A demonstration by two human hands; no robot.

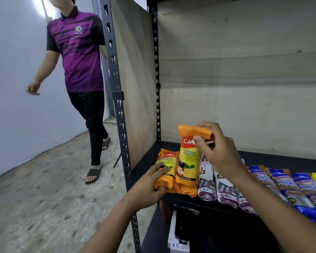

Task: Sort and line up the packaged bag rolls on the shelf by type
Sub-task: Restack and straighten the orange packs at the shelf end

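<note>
One wide-angle camera, worn on the head, looks forward and down at the black metal shelving rack with plywood panels point(119, 110) from close before its left front post. The left hand point(148, 187) and right hand point(217, 150) reach from the bottom edge to orange plastic-wrapped bag rolls point(187, 167) at the rack's front edge. Left of the rack lies speckled concrete floor point(44, 189).

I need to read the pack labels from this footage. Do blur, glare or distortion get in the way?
Head view: the orange pack pinched by the right hand is sharp enough to read, though the thumb hides part of the brand. Head view: glare blooms around the wall light at top left; the shelf upright bows with wide-angle distortion; the lower shelf sits in deep shadow.
</note>
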